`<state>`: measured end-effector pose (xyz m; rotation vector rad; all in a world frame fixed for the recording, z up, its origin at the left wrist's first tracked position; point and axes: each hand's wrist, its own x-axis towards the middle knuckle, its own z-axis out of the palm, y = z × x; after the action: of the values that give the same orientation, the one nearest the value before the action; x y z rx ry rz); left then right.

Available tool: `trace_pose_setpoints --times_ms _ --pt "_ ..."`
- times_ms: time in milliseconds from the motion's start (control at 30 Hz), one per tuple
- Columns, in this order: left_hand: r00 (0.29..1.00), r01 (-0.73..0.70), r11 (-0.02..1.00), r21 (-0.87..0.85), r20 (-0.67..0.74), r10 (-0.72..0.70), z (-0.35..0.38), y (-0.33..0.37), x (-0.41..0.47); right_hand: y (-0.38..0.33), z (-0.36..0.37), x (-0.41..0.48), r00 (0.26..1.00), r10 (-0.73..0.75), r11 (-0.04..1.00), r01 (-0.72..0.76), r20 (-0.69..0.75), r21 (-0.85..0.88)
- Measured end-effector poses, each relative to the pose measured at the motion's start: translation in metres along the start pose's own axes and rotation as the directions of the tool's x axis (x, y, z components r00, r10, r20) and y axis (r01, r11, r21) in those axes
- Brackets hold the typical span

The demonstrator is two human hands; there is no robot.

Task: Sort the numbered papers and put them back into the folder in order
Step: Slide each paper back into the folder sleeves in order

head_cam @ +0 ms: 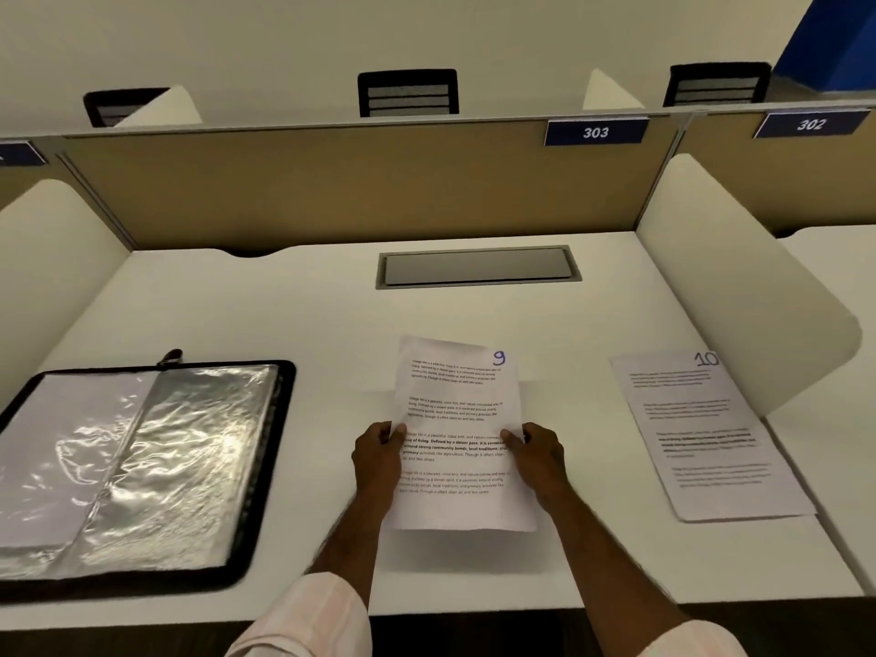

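Observation:
A printed sheet marked 9 is held a little above the white desk, its shadow under it. My left hand grips its left edge with the thumb on top. My right hand pinches the right edge the same way. Another sheet marked 10 lies flat on the desk at the right. An open black folder with shiny clear sleeves lies at the left, white paper showing in its left sleeve.
A grey cable hatch is set in the desk behind the papers. White side dividers and a tan back panel close in the booth. Black chairs stand beyond the panel.

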<state>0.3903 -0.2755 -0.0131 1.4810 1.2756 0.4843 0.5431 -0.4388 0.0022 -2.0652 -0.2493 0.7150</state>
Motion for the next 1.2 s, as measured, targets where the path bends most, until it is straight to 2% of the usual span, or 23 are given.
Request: trace_pose_setpoints --times_ms 233,400,600,733,1033,1200 --pt "0.991 0.006 0.997 0.081 0.135 -0.017 -0.084 -0.028 0.033 -0.026 0.059 -0.053 1.0 0.018 0.999 -0.019 -0.019 -0.027" --pt "0.981 0.041 0.998 0.046 0.187 -0.049 -0.123 -0.042 0.033 -0.024 0.083 -0.083 1.0 0.023 0.999 -0.023 0.009 -0.035" --pt "0.982 0.144 0.989 -0.02 0.127 -0.14 -0.161 -0.051 0.013 -0.03 0.109 -0.109 0.999 -0.02 0.997 0.024 0.049 -0.074" --pt "0.986 0.156 0.987 -0.04 0.073 -0.152 -0.199 -0.062 -0.006 -0.03 0.129 -0.131 0.997 -0.049 0.997 0.052 0.058 -0.063" --pt "0.994 0.104 0.993 0.052 0.028 -0.105 -0.282 -0.079 -0.021 -0.042 0.189 -0.176 0.994 -0.045 0.999 0.044 0.1 0.015" --pt "0.997 0.067 0.993 0.095 0.038 -0.071 -0.327 -0.089 -0.004 -0.063 0.235 -0.19 0.991 -0.109 0.992 0.114 0.077 -0.06"
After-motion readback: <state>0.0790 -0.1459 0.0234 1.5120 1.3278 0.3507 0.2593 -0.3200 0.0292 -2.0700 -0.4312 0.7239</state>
